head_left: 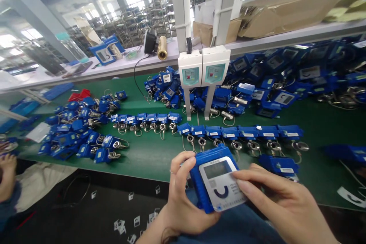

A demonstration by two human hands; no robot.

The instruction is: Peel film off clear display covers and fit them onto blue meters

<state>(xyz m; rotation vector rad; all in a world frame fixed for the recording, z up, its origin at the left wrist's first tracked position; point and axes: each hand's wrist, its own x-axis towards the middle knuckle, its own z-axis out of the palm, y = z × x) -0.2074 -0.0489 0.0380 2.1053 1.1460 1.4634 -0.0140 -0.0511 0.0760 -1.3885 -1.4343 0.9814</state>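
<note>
My left hand (183,202) is closed around a blue meter (198,185), holding it tilted toward me above the front edge of the bench. On the meter's face lies a silver label (213,187) with a window over a grey display and a dark curved mark. The thumb and index finger of my right hand (281,200) pinch the label's right edge. At its lower right corner, the label extends past the blue body. Behind my hands stands a row of similar blue meters (230,133) with metal ring fittings and wires.
Blue meters are heaped on the green bench (148,160) at left (71,133) and back right. White switch boxes (190,70) stand on posts at the centre. A brass fitting (162,47) sits on the shelf. Label scraps (137,221) lie below the bench edge. Another person's hand (8,171) is far left.
</note>
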